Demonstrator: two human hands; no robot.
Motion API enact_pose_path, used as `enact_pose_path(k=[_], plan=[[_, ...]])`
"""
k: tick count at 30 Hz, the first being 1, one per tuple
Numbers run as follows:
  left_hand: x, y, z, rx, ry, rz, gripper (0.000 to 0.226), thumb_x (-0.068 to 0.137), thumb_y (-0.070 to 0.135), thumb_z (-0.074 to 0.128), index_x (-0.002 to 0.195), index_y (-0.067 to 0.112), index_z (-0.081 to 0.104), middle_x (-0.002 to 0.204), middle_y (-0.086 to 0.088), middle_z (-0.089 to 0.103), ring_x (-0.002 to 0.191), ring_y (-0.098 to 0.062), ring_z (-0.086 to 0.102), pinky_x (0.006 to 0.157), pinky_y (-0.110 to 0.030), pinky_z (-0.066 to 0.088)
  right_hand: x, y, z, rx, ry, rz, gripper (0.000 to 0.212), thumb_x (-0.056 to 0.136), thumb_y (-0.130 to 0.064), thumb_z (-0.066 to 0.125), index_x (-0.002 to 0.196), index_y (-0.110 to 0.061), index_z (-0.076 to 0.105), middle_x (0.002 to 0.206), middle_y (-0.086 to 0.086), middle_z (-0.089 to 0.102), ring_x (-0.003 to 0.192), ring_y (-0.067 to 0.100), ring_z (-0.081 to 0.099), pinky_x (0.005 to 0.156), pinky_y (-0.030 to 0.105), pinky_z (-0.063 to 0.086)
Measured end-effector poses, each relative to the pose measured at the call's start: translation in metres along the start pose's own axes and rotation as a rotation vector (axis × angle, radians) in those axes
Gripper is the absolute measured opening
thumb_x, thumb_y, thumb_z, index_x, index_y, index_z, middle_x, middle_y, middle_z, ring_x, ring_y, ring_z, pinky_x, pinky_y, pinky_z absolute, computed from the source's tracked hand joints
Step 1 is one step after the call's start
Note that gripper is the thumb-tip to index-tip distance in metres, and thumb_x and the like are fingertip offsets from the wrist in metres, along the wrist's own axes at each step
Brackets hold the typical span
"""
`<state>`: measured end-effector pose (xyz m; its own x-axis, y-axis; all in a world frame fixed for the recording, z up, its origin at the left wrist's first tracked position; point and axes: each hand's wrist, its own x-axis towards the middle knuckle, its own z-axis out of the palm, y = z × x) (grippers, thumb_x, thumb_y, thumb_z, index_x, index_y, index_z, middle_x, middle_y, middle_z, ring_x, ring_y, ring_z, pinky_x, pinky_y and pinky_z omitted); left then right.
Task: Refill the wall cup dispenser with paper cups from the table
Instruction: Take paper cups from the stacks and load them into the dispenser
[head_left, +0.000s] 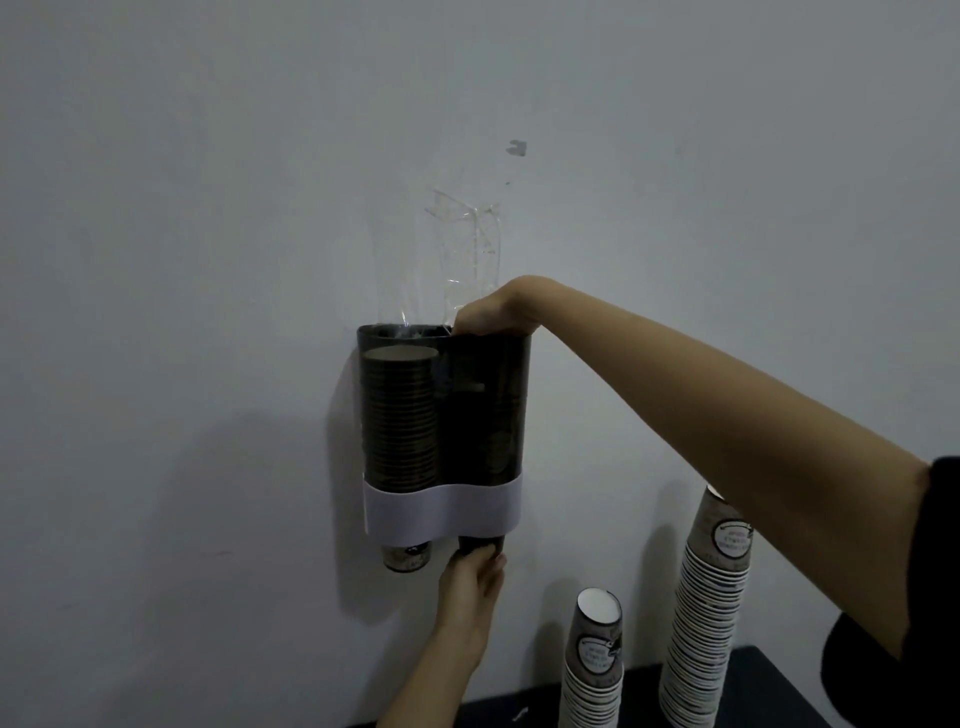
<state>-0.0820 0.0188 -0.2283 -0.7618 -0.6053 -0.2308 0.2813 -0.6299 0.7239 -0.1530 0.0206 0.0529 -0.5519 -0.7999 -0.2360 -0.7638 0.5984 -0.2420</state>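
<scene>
1. The wall (208, 260) is pale and bare, with some clear plastic wrap (467, 249) sticking up against it.
2. The dispenser (441, 512) hangs on it, two dark tubes with a white band; the left tube is packed with cups (399, 415).
3. On the dark table (769, 675) stand a tall stack (706, 623) and a shorter stack (592, 670), well apart from the dispenser.
4. My right hand (491, 317) is curled over the top of the right tube; what it grips I cannot tell.
5. My left hand (475, 577) grips the cup (480, 545) poking out below the right tube.
</scene>
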Motion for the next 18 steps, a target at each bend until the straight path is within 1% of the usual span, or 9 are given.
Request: enact_pose_path(k=[2,4,6,8,9,11,13,16,18], plan=[[0.002,0.002,-0.001,-0.009,0.023,0.02,0.021,0.091,0.005,0.049,0.111,0.0,0.054,0.09,-0.009,0.061,0.082,-0.019,0.056,0.072,-0.024,0.045,-0.005,-0.002,-0.005,0.081,-0.07,-0.011,0.036,0.089,-0.024,0.034,0.083,-0.006,0.065,0.073,0.012,0.07,0.075,0.03,0.062,0.077,0.036,0.051],[0.005,0.002,0.0,0.018,0.064,0.033,0.021,0.091,0.011,0.053,0.108,-0.001,0.056,0.089,-0.008,0.061,0.079,-0.016,0.056,0.067,-0.022,0.043,-0.008,-0.003,-0.011,0.147,-0.135,-0.013,0.044,0.092,-0.029,0.027,0.078,-0.007,0.063,0.063,0.011,0.068,0.071,0.029,0.058,0.073,0.033,0.047],[0.005,0.0,-0.001,0.057,0.098,0.029,0.019,0.091,0.016,0.054,0.105,0.003,0.055,0.085,-0.003,0.059,0.075,-0.012,0.052,0.06,-0.021,0.037,-0.01,-0.003,-0.013,0.159,-0.15,-0.004,0.05,0.094,-0.034,0.023,0.09,-0.005,0.063,0.074,0.013,0.065,0.075,0.029,0.058,0.076,0.034,0.046],[0.005,-0.004,-0.002,0.079,0.097,0.018,0.019,0.091,0.023,0.053,0.101,0.006,0.055,0.084,-0.002,0.057,0.066,-0.01,0.044,0.052,-0.019,0.034,-0.012,-0.001,-0.01,0.137,-0.16,-0.005,0.059,0.096,-0.04,0.02,0.117,0.0,0.058,0.084,0.011,0.062,0.079,0.025,0.058,0.081,0.033,0.045],[0.005,-0.006,-0.003,0.08,0.094,0.013,0.018,0.091,0.025,0.052,0.095,0.007,0.055,0.086,-0.003,0.058,0.061,-0.01,0.039,0.046,-0.018,0.033,-0.012,-0.001,-0.007,0.119,-0.158,-0.012,0.063,0.096,-0.045,0.019,0.123,0.0,0.054,0.087,0.01,0.063,0.08,0.023,0.059,0.085,0.033,0.045],[0.003,-0.005,-0.004,0.075,0.092,-0.005,0.018,0.091,0.026,0.052,0.086,0.009,0.054,0.094,-0.008,0.06,0.056,-0.011,0.03,0.033,-0.014,0.03,-0.014,-0.002,-0.004,0.081,-0.144,-0.024,0.068,0.093,-0.055,0.016,0.115,-0.006,0.058,0.092,0.007,0.064,0.085,0.021,0.061,0.094,0.034,0.044],[0.004,-0.002,-0.006,0.086,0.084,-0.024,0.017,0.092,0.024,0.052,0.094,0.007,0.053,0.096,-0.009,0.063,0.055,-0.011,0.027,0.03,-0.013,0.028,-0.015,-0.004,-0.004,0.074,-0.138,-0.023,0.07,0.091,-0.061,0.017,0.107,-0.009,0.06,0.1,0.007,0.066,0.093,0.023,0.062,0.1,0.035,0.042],[0.006,0.002,-0.009,0.152,0.082,-0.029,0.025,0.093,0.026,0.051,0.108,0.006,0.052,0.098,-0.007,0.065,0.055,-0.011,0.029,0.033,-0.015,0.029,-0.012,-0.006,-0.002,0.039,-0.108,-0.025,0.074,0.086,-0.067,0.025,0.116,-0.009,0.06,0.117,0.01,0.065,0.107,0.027,0.062,0.103,0.04,0.044],[0.007,0.001,-0.01,0.193,0.094,-0.028,0.028,0.092,0.028,0.051,0.109,0.006,0.054,0.106,-0.009,0.063,0.057,-0.012,0.031,0.043,-0.02,0.03,-0.011,-0.008,0.002,-0.031,-0.041,-0.019,0.075,0.081,-0.072,0.03,0.118,-0.014,0.06,0.117,0.009,0.066,0.103,0.027,0.064,0.099,0.04,0.047]])
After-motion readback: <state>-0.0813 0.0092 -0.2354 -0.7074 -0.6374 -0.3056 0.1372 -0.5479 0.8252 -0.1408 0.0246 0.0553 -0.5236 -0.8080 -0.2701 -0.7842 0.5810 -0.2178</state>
